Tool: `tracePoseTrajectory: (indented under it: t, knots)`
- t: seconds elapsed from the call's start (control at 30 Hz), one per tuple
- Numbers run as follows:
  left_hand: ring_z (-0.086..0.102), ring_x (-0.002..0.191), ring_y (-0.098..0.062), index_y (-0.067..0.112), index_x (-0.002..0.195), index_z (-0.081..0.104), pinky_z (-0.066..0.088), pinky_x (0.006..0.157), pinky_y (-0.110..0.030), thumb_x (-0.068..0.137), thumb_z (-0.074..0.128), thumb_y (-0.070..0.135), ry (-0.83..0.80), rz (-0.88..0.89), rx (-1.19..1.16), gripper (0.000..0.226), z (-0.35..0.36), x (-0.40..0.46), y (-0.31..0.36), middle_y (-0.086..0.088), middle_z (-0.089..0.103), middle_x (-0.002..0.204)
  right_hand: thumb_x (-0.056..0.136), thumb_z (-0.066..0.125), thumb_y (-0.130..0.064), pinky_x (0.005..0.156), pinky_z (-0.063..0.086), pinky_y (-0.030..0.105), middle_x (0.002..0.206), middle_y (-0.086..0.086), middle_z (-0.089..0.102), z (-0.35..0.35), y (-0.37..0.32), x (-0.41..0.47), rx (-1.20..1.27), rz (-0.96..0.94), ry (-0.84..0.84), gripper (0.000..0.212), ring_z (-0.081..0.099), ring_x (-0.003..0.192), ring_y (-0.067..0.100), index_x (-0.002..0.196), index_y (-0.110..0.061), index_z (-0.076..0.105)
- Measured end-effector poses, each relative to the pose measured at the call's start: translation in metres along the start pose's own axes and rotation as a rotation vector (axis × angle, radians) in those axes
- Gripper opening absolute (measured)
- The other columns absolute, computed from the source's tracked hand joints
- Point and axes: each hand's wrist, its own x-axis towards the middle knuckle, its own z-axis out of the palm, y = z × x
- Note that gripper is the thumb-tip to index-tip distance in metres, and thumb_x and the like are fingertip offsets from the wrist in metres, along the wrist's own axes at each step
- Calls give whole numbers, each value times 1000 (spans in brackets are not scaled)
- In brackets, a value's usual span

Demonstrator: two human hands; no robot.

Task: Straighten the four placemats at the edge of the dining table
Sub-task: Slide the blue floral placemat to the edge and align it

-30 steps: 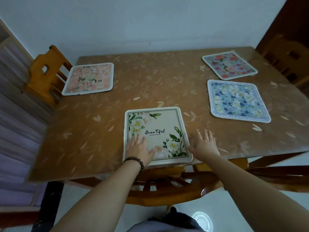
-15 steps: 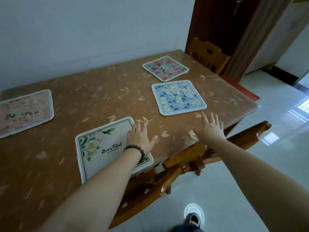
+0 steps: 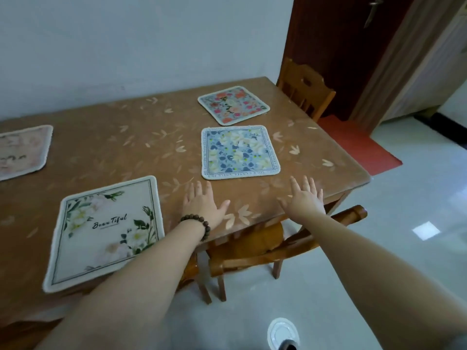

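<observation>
Four square placemats lie on the brown leaf-patterned dining table [image 3: 141, 147]. The white mat with green leaves and the word "Beautiful" [image 3: 106, 231] sits at the near edge, left of my arms. A blue floral mat [image 3: 238, 152] lies just beyond my hands, a red-and-pink floral mat [image 3: 233, 104] behind it, and a pale pink mat [image 3: 21, 150] at the far left, cut off by the frame. My left hand [image 3: 203, 207], with a bead bracelet, is flat and open over bare table right of the white mat. My right hand [image 3: 304, 198] is open near the table's right front corner.
A wooden chair [image 3: 255, 246] is tucked under the near edge below my hands. Another wooden chair [image 3: 304, 93] stands at the far right end, by a dark door and a red floor mat [image 3: 358, 145]. White tiled floor lies to the right.
My view has swung right along the table. My left hand has left the white mat and both hands have shifted right, toward the blue floral mat.
</observation>
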Motion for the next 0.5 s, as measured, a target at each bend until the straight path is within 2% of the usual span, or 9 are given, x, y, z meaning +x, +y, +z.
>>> tracePoseTrajectory:
  t: [0.23,0.5]
  knots:
    - [0,145,-27,16,151,6,10,115,-45,86,31,69,21,-201,-23,88,8,-6,48,-11,4,159,93,34,-57,116,-1,50,160,11,-4,-7,49,50,-30,-174,-96,74,-10,146,28,152,-25,3]
    - [3,145,-27,16,151,9,12,114,-47,85,36,69,40,-320,-43,89,20,21,53,-12,6,158,92,40,-55,117,1,50,160,11,-4,10,31,103,-35,-316,-149,75,-10,146,27,151,-26,4]
